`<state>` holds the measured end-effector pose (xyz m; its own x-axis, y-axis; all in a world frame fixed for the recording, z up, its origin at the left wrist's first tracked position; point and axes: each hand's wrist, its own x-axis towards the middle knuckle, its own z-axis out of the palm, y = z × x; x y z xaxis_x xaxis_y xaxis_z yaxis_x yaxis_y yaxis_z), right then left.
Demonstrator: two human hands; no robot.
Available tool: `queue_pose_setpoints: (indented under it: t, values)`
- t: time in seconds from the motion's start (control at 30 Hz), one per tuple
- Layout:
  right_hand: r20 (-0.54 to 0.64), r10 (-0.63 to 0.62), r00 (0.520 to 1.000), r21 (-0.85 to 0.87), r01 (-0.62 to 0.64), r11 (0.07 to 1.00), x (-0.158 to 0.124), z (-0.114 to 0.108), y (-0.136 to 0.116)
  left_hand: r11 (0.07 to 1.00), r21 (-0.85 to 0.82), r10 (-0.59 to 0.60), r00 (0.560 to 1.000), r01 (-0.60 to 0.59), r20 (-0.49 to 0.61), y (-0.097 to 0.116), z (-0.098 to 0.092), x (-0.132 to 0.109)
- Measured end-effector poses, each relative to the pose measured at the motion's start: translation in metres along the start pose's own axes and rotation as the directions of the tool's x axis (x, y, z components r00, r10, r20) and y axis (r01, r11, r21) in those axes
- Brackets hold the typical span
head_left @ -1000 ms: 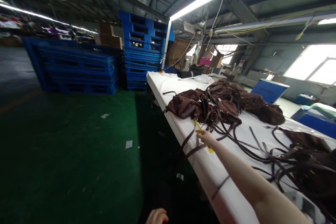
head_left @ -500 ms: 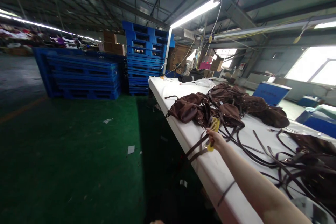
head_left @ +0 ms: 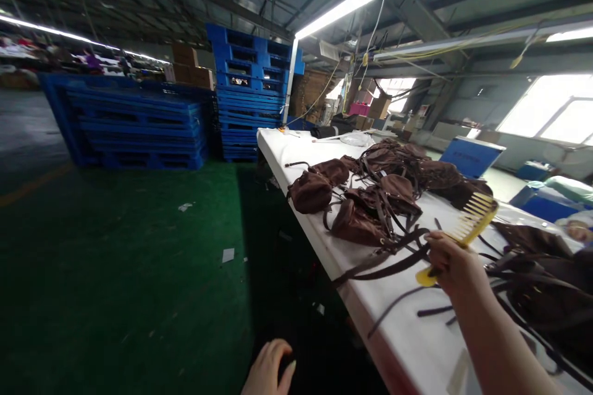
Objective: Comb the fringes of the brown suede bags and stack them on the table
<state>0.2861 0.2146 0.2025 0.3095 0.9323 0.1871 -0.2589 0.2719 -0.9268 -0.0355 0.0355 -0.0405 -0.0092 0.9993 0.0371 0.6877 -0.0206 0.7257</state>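
Note:
My right hand [head_left: 447,262] is closed around a yellow wide-toothed comb [head_left: 482,225], its teeth pointing up and to the left. The same fingers grip a dark brown strap [head_left: 410,239] that runs to a brown bag [head_left: 354,225] on the white table [head_left: 301,151]. That bag lies near the table's front edge, beside another brown bag [head_left: 309,192]. At the bottom of the view, my left hand [head_left: 269,370] is over the dark floor beside the table, thumb apart from the fingers and holding nothing.
More brown bags [head_left: 393,157] are heaped farther back on the table, and a dark pile with straps [head_left: 551,271] lies at the right. Blue pallets [head_left: 252,99] are stacked beyond the table's far end. A blue box [head_left: 471,157] stands behind the table.
My right hand has moved right and nearer with the comb, pulling the strap and dragging a bag closer to me. My left hand has risen further into view.

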Motion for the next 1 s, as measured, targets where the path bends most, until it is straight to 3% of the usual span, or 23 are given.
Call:
queue_pose_setpoints:
  t: [0.13,0.23,0.3,0.43,0.57,0.73,0.9,1.0]
  values:
    - [0.010,0.152,0.988,-0.095,-0.150,0.984,-0.040,-0.018,0.022,0.999,-0.029,-0.030,0.994,0.028,-0.101,0.012,-0.026,0.033]
    - [0.130,0.243,0.961,-0.308,-0.194,0.931,-0.077,-0.026,0.037,0.991,-0.134,-0.002,0.993,-0.013,-0.115,0.027,-0.038,0.058]
    - [0.234,0.305,0.923,-0.468,-0.168,0.868,-0.106,-0.025,0.047,0.972,-0.233,0.022,0.997,-0.037,-0.069,0.040,-0.034,0.069]
    - [0.456,0.406,0.792,-0.620,-0.045,0.784,-0.166,-0.015,0.067,0.908,-0.416,0.079,0.995,-0.048,0.056,0.064,-0.006,0.077]
    - [0.591,0.465,0.659,-0.682,0.101,0.724,-0.202,-0.012,0.074,0.821,-0.558,0.012,0.972,0.125,0.235,0.079,0.021,0.082]
    - [0.684,0.509,0.523,-0.671,0.177,0.720,-0.219,-0.022,0.068,0.725,-0.590,-0.109,0.905,0.356,0.412,0.097,0.035,0.099]
    - [0.821,0.498,0.279,-0.561,0.238,0.793,-0.233,-0.022,0.070,0.610,-0.593,-0.222,0.832,0.525,0.509,0.110,0.054,0.120]
    - [0.840,0.486,0.240,-0.537,0.244,0.807,-0.236,-0.022,0.070,0.516,-0.634,-0.324,0.817,0.576,0.478,0.109,0.061,0.124]
